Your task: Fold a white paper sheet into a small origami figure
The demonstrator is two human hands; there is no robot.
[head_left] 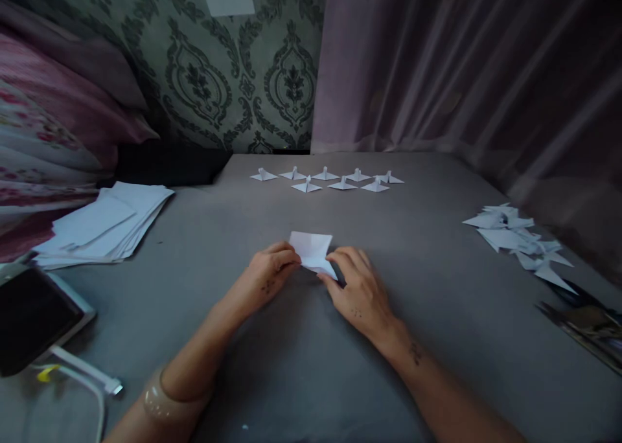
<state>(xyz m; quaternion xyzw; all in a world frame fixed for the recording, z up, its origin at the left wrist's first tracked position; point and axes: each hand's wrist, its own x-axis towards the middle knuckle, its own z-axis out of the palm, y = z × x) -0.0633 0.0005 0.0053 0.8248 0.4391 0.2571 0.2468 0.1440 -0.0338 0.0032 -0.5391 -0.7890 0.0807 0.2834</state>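
Observation:
A small white folded paper (312,247) lies on the grey cloth surface (301,352) in the middle of the view. My left hand (269,273) pinches its left edge. My right hand (357,287) presses and pinches its lower right corner. Both hands rest low on the cloth, fingertips almost meeting under the paper. A pale bangle sits on my left wrist.
Several finished folded paper figures (326,179) stand in two rows farther back. A stack of white sheets (104,223) lies at the left, paper scraps (519,239) at the right, a dark tablet with a cable (34,313) near left. Curtain and patterned wall stand behind.

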